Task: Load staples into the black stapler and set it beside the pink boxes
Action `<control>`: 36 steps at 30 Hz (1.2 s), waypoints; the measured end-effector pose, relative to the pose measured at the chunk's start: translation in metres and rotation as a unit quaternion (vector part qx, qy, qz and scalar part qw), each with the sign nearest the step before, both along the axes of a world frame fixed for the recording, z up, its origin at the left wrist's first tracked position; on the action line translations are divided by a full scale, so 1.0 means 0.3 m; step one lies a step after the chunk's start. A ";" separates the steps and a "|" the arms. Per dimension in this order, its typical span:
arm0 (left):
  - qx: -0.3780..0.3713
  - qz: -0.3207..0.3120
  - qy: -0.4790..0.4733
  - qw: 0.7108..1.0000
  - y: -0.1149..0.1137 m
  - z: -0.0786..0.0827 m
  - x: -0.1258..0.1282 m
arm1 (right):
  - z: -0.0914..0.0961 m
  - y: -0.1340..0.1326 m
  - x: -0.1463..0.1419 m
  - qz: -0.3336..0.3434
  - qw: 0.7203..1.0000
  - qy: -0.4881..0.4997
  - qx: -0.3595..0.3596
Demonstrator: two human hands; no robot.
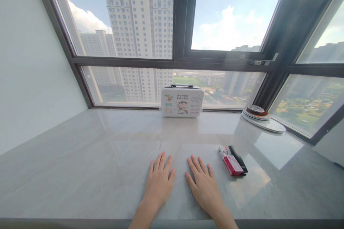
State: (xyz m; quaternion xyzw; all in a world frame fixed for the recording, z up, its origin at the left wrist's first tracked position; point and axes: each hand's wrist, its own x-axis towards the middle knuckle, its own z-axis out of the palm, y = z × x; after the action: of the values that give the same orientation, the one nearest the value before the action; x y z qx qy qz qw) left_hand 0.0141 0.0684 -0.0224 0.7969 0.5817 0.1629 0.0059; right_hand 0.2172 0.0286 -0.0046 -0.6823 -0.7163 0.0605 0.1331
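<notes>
My left hand (159,182) lies palm down on the grey marbled sill (80,171), its fingers stretched out and nothing in it. To its right, my right hand (203,185) rests flat in the same way, fingers apart and holding nothing. Nearest to the right hand is a pink and white box (231,161), lying at a slant. A slim black object (238,159) lies against the box's right side; its kind cannot be made out. Beyond both hands, a white case (182,103) with cartoon prints and a dark top handle stands upright against the window.
A stack of plates (263,118) sits at the back right corner of the sill. Dark window frames (178,62) bound the back and the right. A white wall (32,61) closes off the left. The sill's front edge (80,219) runs beneath my wrists.
</notes>
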 end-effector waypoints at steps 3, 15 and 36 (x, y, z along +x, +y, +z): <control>-0.001 0.001 0.000 1.000 -0.001 0.002 0.000 | 0.004 -0.001 -0.001 -0.001 1.000 -0.002 -0.002; -0.003 -0.001 0.000 1.000 -0.003 0.004 -0.001 | 0.000 -0.004 -0.002 0.000 1.000 0.002 -0.002; -0.007 -0.023 -0.004 1.000 -0.020 0.020 -0.010 | 0.001 -0.001 0.000 0.000 1.000 0.002 0.005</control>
State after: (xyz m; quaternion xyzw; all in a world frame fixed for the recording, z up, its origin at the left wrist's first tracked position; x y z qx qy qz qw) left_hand 0.0112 0.0626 -0.0163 0.8091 0.5646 0.1623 0.0177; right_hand 0.2172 0.0284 -0.0044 -0.6813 -0.7166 0.0581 0.1379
